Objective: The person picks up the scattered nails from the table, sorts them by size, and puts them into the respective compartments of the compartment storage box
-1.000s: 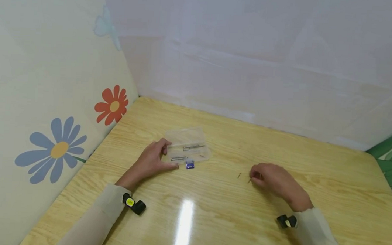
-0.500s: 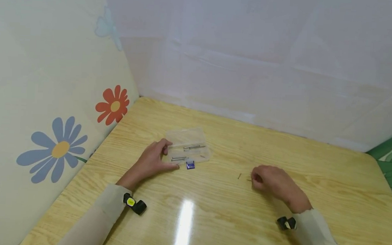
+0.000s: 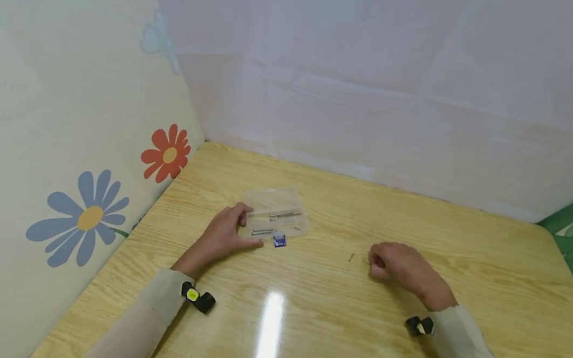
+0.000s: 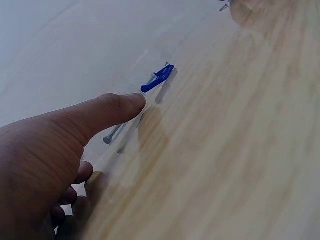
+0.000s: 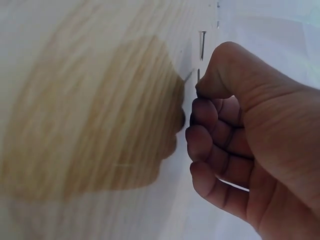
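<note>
A clear plastic box lies with its lid folded back and a blue latch on its front edge. Several nails of differing length rest inside it. My left hand holds the box at its left end, the thumb along the front edge beside the latch. To the right, my right hand pinches a small nail between thumb and forefinger, close over the tabletop, its tip sticking out to the left. Another small nail lies on the wood just left of those fingers.
The glossy wood-grain table meets a pale draped sheet at the back and a flower-printed panel on the left. Bright glare lies on the wood near the front.
My right hand has shifted slightly right and toward me, and the pinched nail has swung from pointing down to pointing left. My left hand stays at the box.
</note>
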Demonstrator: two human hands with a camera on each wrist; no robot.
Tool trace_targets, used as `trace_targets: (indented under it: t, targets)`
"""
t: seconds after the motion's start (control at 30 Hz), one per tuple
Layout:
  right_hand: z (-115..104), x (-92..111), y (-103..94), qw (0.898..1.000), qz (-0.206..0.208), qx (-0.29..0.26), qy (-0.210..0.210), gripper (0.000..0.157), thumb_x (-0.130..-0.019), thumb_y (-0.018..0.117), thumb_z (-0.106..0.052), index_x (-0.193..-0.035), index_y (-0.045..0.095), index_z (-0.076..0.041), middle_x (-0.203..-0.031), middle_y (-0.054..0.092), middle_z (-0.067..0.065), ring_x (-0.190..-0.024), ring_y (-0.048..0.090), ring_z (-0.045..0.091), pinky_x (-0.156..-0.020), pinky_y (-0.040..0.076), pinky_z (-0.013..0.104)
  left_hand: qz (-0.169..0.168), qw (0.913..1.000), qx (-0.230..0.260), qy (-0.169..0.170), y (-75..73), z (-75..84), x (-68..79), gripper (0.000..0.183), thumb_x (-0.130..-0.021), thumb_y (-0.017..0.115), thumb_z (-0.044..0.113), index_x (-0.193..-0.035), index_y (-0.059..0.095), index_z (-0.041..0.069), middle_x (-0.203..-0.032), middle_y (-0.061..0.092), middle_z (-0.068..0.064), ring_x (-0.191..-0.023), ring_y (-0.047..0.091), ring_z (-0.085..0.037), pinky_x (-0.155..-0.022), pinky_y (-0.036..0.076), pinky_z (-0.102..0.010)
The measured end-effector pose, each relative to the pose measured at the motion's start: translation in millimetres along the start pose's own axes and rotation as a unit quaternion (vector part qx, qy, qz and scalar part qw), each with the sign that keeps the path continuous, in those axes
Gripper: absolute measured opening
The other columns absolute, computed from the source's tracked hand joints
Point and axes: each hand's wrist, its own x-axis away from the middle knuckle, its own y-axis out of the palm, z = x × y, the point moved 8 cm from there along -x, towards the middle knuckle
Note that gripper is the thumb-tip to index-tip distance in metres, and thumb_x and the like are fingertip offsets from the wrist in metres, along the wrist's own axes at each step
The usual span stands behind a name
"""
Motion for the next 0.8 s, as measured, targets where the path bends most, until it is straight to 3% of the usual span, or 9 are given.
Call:
trace_targets:
  t: [0.37,0.8]
  targets:
    - [-19.9,-17.6,-5.0,0.999,0.023,-0.014,-0.046,0.025,-0.08,0.061,0.001,-0.078,0.057,-0.024,-0.071,0.045,-0.015,-0.064,0.041,0.003,-0.06,0.039,0.026,0.002,1.0,0.003,0.003,0.0,-0.1,-0.3,0.078,-0.069,0.094,0.045,-0.126,0.056,0.008,-0.094,0.051,-0.001,-0.087,0.048,-0.022,-0.08,0.041,-0.039]
    - [-44.3,-62.2,-4.9,0.996,0.025,-0.042,-0.079,0.022,-0.083,0.061,-0.001,-0.081,0.061,-0.023,-0.073,0.05,-0.013,-0.066,0.045,0.005,-0.062,0.041,0.028,0.004,1.0,-0.001,0.008,-0.5,-0.5,0.2,0.079,-0.069,0.094,0.044,-0.127,0.057,0.007,-0.094,0.051,-0.001,-0.087,0.048,-0.022,-0.08,0.041,-0.039]
